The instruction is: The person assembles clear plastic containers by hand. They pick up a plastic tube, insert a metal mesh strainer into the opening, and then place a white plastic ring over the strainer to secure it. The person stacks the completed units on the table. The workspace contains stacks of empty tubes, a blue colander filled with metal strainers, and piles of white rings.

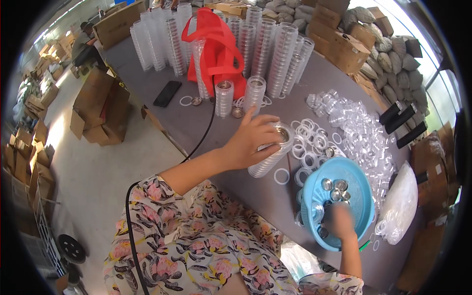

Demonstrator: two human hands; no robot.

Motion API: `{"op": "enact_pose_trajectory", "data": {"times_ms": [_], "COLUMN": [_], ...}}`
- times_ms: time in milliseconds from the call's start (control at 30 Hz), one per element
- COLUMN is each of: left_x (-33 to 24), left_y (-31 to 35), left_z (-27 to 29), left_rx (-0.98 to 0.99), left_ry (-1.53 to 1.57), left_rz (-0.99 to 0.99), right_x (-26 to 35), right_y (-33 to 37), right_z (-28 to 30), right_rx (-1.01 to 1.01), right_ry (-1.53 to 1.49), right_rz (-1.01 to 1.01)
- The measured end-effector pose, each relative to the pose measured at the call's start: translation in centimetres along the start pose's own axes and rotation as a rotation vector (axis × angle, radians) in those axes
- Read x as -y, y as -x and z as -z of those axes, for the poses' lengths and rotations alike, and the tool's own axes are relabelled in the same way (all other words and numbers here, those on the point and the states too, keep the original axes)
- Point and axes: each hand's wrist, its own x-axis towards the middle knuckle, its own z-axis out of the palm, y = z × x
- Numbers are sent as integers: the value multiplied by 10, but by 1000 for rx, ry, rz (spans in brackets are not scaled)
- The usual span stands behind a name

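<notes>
My left hand (251, 141) grips a short stack of clear round containers (272, 155) standing on the grey table (196, 115), fingers wrapped around its top. My right hand (339, 220) reaches into a blue plastic basket (364, 189) holding small shiny metal lids (335, 189); the hand is blurred and whether it holds anything cannot be told. White plastic rings (309, 142) lie scattered between stack and basket.
Tall stacks of clear containers (265, 46) and a red bag (216, 46) stand at the back. A pile of loose clear pieces (361, 135) lies right. A black phone (167, 93), a clear plastic bag (400, 204), cardboard boxes (101, 105) and a distant person (83, 42) are around.
</notes>
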Motion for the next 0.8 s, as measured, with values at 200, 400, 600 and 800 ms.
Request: {"op": "enact_pose_trajectory", "data": {"times_ms": [200, 400, 600, 800], "left_x": [-2, 6, 19, 72], "left_y": [-9, -5, 6, 112], "left_z": [-10, -6, -6, -71], "left_rx": [-1, -235, -783, -577], "left_ry": [13, 346, 1216, 255], "left_rz": [-64, 115, 479, 706], "right_x": [-16, -23, -14, 100], "right_y": [-3, -8, -15, -54], "right_z": [-29, -2, 45, 94], "right_rx": [142, -62, -408, -477], "right_ry": [109, 74, -901, -903], "right_rz": [51, 37, -279, 253]}}
